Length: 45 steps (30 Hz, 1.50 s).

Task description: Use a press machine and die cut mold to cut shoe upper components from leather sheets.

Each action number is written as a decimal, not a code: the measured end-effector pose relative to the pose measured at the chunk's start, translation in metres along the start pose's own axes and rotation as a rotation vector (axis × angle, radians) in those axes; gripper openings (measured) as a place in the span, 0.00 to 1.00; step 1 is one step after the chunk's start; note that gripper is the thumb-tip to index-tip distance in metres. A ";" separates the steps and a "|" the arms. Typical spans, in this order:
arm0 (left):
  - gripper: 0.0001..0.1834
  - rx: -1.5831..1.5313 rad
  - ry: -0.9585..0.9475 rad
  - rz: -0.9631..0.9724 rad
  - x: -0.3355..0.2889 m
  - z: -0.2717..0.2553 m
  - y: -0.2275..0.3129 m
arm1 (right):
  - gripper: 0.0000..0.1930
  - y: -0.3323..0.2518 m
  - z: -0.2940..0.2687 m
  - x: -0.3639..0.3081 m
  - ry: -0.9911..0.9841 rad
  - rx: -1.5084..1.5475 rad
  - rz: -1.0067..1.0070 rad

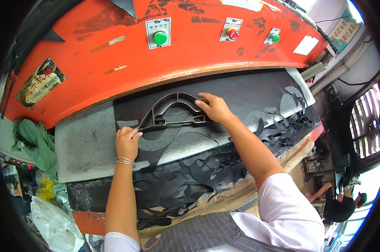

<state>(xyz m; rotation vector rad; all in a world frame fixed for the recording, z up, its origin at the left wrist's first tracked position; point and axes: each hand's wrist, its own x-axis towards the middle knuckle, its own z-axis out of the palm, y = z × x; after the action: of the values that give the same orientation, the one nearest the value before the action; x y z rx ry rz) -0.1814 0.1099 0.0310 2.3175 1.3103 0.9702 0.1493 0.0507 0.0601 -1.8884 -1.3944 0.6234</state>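
A curved steel cutting die [176, 101], arch-shaped with inner braces, rests on a sheet of black leather-like material [240, 88]. My left hand [127, 143] pinches the die's pointed left end. At its upper right side, my right hand [215, 107] grips the rim with curled fingers. Under the die and nearer to me, cut-out gaps in the sheet show the pale grey cutting board [85, 138]. Thin strips of the sheet hang over the board's front edge.
An orange press [135, 63] spans the far side, with green buttons [159, 38] and a red knob [233, 33]. Black offcuts [190, 180] pile along the near ledge. Plastic bags [55, 222] lie at left. Another person [339, 206] is at far right.
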 end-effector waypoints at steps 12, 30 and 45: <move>0.05 0.000 0.038 -0.013 0.004 0.006 0.005 | 0.32 0.053 -0.027 -0.065 -0.046 -0.383 -0.425; 0.05 0.121 0.047 -0.035 0.001 0.005 0.024 | 0.34 0.055 -0.034 -0.069 -0.051 -0.357 -0.549; 0.11 0.168 0.202 -0.101 -0.065 -0.018 0.063 | 0.31 0.062 -0.095 -0.115 0.434 0.129 -0.388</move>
<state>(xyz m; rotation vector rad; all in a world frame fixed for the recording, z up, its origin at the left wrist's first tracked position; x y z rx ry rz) -0.1769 0.0201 0.0521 2.2950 1.6292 1.1248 0.2212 -0.0935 0.0701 -1.4798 -1.3390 0.0987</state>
